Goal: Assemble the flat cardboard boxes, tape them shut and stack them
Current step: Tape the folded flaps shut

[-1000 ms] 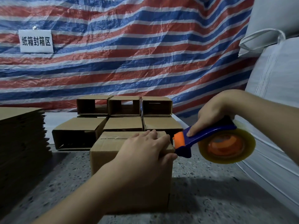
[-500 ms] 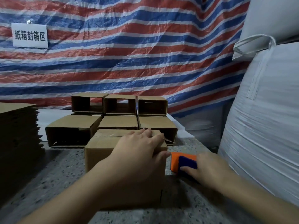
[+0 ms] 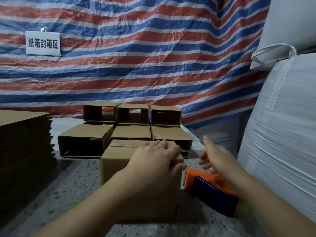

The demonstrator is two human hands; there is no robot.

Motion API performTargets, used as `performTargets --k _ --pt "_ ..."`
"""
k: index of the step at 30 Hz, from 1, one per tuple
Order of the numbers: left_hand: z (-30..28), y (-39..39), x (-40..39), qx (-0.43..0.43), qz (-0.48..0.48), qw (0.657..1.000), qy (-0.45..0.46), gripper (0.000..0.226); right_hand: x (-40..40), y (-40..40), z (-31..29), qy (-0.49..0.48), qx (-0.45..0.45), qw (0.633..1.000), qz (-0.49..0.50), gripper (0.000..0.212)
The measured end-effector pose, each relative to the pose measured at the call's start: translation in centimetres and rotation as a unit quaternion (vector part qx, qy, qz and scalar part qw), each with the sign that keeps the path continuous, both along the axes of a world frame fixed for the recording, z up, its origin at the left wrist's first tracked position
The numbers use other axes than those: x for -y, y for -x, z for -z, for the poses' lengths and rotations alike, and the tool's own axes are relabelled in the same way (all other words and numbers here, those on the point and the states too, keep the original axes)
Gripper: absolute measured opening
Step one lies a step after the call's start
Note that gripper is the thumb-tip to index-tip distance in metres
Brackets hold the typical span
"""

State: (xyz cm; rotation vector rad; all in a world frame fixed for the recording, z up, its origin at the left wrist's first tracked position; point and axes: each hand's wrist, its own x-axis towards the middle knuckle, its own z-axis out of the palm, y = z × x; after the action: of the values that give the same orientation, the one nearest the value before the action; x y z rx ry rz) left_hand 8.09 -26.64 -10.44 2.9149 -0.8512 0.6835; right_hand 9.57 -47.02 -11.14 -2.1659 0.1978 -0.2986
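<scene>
Head view: a matte brown cardboard box (image 3: 142,170), square-edged and taped along its top seam, is seen at lower centre on a speckled stone surface (image 3: 71,182). It is pressed by the flat left hand (image 3: 153,159). The blurred right hand (image 3: 217,156), fingers spread and holding nothing, is seen above an orange-and-blue tape dispenser (image 3: 210,189) just right of the box. Open-ended boxes (image 3: 131,124) are stacked behind.

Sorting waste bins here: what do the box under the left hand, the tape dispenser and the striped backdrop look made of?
Box: brown corrugated cardboard, matte, with clear tape glinting along the top seam. Tape dispenser: moulded plastic, orange and dark blue, smooth. Striped backdrop: probably woven plastic tarpaulin, judging by its crinkles and slight sheen.
</scene>
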Motion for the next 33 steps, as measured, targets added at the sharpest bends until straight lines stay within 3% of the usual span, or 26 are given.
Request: performTargets --k 2,4,7,13,17,20,23,26,29,33 --pt "0.0 0.0 0.0 0.006 0.003 1.000 -0.003 0.055 -1.4 -0.1 -1.2 -0.145 -0.131 0.977 -0.080 0.071" --pt "0.0 -0.1 -0.1 0.011 0.004 1.000 -0.006 0.054 -2.5 -0.3 -1.2 -0.197 -0.173 0.958 -0.120 0.064" --pt "0.0 0.0 -0.1 0.007 0.006 1.000 -0.002 0.056 -3.8 -0.6 0.1 -0.252 -0.132 0.954 -0.095 0.039" --pt "0.1 -0.1 0.0 0.024 0.009 1.000 0.008 0.054 -5.6 -0.3 2.7 -0.352 -0.093 0.928 -0.076 0.045" --pt "0.3 -0.3 -0.1 0.025 0.012 1.000 0.012 0.056 -6.0 0.4 4.1 -0.355 -0.132 0.923 -0.069 0.050" --pt "0.2 -0.2 -0.1 0.025 0.012 0.999 0.015 0.058 -5.5 1.0 5.1 -0.297 -0.141 0.943 -0.048 0.033" --pt "0.3 -0.2 0.0 0.043 0.013 0.999 0.025 0.063 -4.4 0.9 3.1 -0.198 0.006 0.980 -0.027 0.029" --pt "0.5 -0.4 0.0 0.046 0.009 0.999 0.025 0.077 -4.6 0.5 -0.1 -0.222 0.134 0.958 -0.123 0.055" --pt "0.6 -0.6 0.0 0.041 0.001 0.999 0.020 0.088 -6.3 0.1 -1.1 -0.271 0.104 0.933 -0.212 0.065" --pt "0.5 -0.7 0.0 0.049 0.008 0.999 0.014 0.100 -7.1 0.1 0.8 -0.342 0.047 0.903 -0.256 0.048"
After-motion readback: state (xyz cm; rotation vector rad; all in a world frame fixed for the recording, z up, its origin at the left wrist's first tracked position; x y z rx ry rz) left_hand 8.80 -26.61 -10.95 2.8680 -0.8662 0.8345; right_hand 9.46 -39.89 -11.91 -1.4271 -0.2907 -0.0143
